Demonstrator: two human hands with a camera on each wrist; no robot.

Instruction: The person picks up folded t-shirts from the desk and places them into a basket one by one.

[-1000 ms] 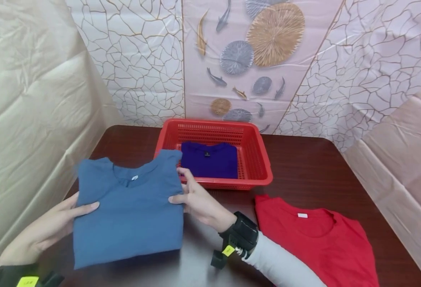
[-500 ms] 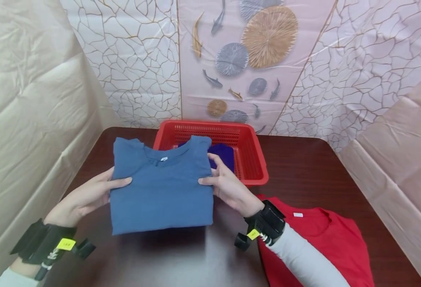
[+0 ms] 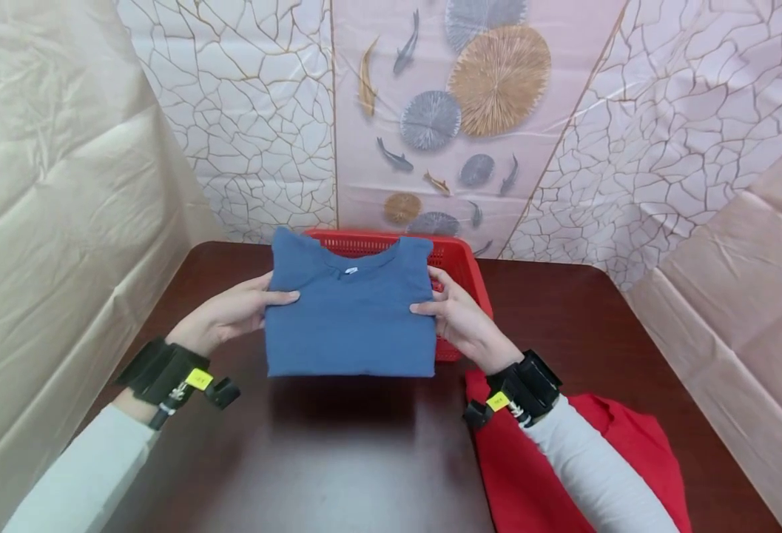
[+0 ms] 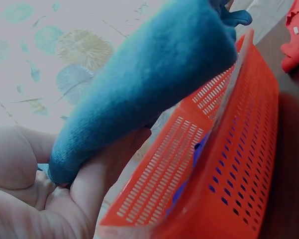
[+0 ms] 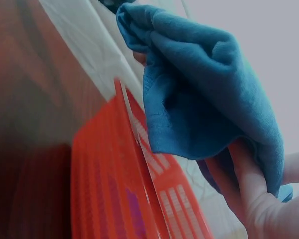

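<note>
A folded blue T-shirt (image 3: 351, 318) is held up between my two hands in the head view, its neckline facing the back wall. My left hand (image 3: 240, 307) pinches its left edge, thumb on top and fingers beneath. On the opposite edge my right hand (image 3: 460, 318) grips it the same way. Behind and below the shirt stands a red plastic basket (image 3: 467, 274), mostly covered by it in the head view. Through the basket's slots in the left wrist view a purple-blue garment (image 4: 191, 169) shows inside.
A red T-shirt (image 3: 637, 444) lies on the dark wooden table (image 3: 550, 311) at the right, partly under my right forearm. Patterned cloth (image 3: 264, 111) hangs at the back, and plain beige sheeting (image 3: 64, 185) closes off the left side.
Both hands have carried the blue T-shirt rightward and away from me, from left of the basket to in front of and over it. The purple-blue garment is now hidden in the head view.
</note>
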